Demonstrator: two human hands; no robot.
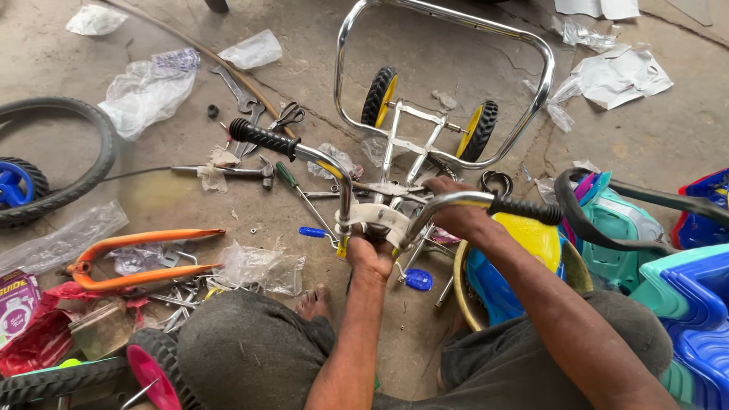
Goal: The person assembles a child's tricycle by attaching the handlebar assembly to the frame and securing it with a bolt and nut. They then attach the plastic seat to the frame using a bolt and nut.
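- Nearest to us are our two knees in grey trousers, low in the view, with a bare foot on the floor between them.
- At nine o'clock from our hands lies an orange fork on the floor, well apart from us.
- Our left hand is closed around the middle of the handlebar, right under the white clamp plate. We cannot see the fingertips.
- The handlebar is a bent silver tube. Its long line runs from ten o'clock, where the black left grip sticks out, across to three o'clock, where the black right grip ends.
- Our right hand is wrapped around the right side of the tube, just beside the right grip.
- So the bar lies across us, one hand at its middle and one on its right arm. The left grip is free, and our left hand is nearer to it.
- At twelve o'clock, past the bar, stand two small yellow wheels inside a silver frame loop.
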